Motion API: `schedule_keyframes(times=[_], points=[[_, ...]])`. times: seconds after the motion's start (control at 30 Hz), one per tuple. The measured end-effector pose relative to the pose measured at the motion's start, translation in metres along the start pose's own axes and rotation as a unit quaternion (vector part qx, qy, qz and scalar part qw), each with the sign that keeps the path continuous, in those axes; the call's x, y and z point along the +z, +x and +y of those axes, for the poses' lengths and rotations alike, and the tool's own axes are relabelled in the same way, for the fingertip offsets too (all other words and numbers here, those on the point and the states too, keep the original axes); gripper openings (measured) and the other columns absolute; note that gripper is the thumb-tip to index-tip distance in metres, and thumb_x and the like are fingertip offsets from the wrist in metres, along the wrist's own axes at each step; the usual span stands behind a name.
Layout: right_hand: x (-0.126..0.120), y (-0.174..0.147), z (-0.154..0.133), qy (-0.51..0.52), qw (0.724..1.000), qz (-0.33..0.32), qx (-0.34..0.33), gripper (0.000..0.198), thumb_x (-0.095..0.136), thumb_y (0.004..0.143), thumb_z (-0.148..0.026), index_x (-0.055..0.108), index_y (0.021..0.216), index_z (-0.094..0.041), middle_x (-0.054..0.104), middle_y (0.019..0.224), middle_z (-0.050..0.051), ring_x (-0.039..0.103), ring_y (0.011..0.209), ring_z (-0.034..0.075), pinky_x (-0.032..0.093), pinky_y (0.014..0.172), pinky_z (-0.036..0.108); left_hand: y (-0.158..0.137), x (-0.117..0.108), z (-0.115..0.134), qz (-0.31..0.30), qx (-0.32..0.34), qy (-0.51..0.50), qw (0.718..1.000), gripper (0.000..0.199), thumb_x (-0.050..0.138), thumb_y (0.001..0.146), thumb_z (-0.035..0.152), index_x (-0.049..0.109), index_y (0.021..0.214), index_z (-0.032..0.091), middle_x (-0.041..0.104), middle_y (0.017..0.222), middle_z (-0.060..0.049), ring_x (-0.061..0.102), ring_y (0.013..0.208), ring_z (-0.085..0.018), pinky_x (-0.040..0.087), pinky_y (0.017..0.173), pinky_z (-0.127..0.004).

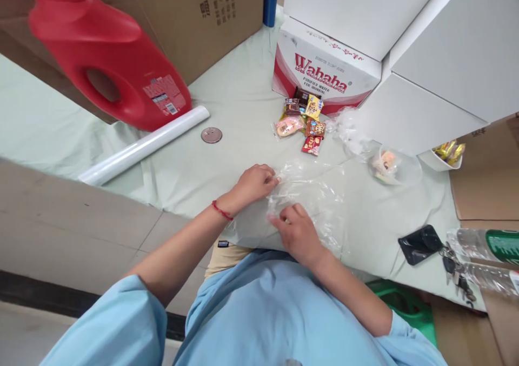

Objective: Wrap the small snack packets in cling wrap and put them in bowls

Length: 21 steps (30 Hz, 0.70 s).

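A clear plastic bag (320,198) lies on the pale green cloth in front of my body. My left hand (256,183) pinches its upper left edge between thumb and fingers. Closer to me, my right hand (298,231) has its fingers curled and pressed together on the bag's near left edge. Just beyond the bag sits a small pile of wrapped snacks (290,126), among them brown, yellow, pink and red packets. Some crumpled clear plastic (352,131) rests to the right of that pile.
A red jug (133,58), a white roll (146,145) and a round metal disc (211,134) are on the left. Behind the snacks stands a Wahaha carton (324,66). At right are a clear bowl (409,170), a white dish (436,161), a black phone (419,244), keys and plastic bottles (472,241).
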State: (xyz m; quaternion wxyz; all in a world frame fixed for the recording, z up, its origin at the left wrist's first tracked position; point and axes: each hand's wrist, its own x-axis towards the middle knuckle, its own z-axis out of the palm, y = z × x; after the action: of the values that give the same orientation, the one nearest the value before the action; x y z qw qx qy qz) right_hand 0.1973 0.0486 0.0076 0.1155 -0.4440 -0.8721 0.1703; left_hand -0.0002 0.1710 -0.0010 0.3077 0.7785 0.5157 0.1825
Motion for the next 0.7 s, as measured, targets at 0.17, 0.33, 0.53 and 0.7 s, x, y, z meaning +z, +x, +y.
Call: schedule_keyframes(times=[0.17,0.33,0.53,0.7], points=[[-0.004,-0.001,-0.014,0.07,0.988,-0.132,-0.045,0.041,0.061,0.104,-0.018,0.069,0.143,-0.026,0.068,0.121,0.011,0.059,0.109,0.026,0.054,0.1,0.042,-0.018,-0.008,-0.013,-0.076,0.063,-0.024,0.995,0.027,0.066,0.089,0.039,0.064,0.067,0.023,0.067,0.151,-0.009,0.058,0.144,-0.032,0.051,0.116,-0.049],[-0.033,-0.006,0.011,0.212,0.977,-0.023,0.005,0.035,0.058,0.107,-0.029,0.07,0.14,-0.024,0.069,0.136,0.012,0.064,0.127,0.024,0.054,0.111,0.041,-0.045,-0.007,-0.03,-0.055,0.092,-0.003,0.994,0.012,0.072,0.084,0.033,0.073,0.09,0.023,0.051,0.166,-0.011,0.037,0.16,-0.036,0.034,0.13,-0.061],[-0.026,-0.011,0.027,0.169,0.984,0.001,0.062,0.033,0.054,0.105,-0.021,0.074,0.132,-0.023,0.069,0.137,0.013,0.071,0.116,0.022,0.06,0.1,0.038,-0.057,0.013,-0.031,0.07,0.02,0.009,0.997,0.019,0.062,0.088,0.029,0.073,0.101,0.021,0.059,0.155,-0.015,0.047,0.151,-0.037,0.043,0.123,-0.061],[-0.004,-0.006,0.006,0.037,0.993,-0.113,-0.019,0.047,0.053,0.101,-0.012,0.069,0.143,-0.027,0.049,0.167,0.011,0.07,0.12,0.027,0.058,0.099,0.042,-0.062,0.027,-0.007,0.193,0.019,0.097,0.976,0.031,0.055,0.09,0.015,0.073,0.115,0.021,0.064,0.139,-0.015,0.054,0.138,-0.034,0.048,0.114,-0.057]])
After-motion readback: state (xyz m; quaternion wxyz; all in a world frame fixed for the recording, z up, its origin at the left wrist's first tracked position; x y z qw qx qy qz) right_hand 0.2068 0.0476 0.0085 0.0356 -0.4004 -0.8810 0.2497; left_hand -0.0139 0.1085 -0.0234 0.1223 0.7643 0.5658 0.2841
